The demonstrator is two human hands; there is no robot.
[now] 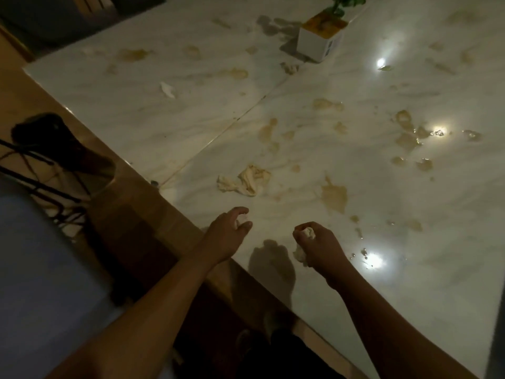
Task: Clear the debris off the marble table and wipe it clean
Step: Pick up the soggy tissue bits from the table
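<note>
Left hand point(231, 232) and right hand point(319, 244) clench white tissue wads point(308, 232); I see stained beige crumpled tissue point(244, 181) crosswise just ahead, nearer left.

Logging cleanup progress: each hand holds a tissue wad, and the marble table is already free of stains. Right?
No: the head view shows brownish stains across the marble table, not yet wiped. The left hand and right hand do each hold a tissue wad.

crumpled tissue point(244, 180) ahead, planter box point(319, 41) far
</note>
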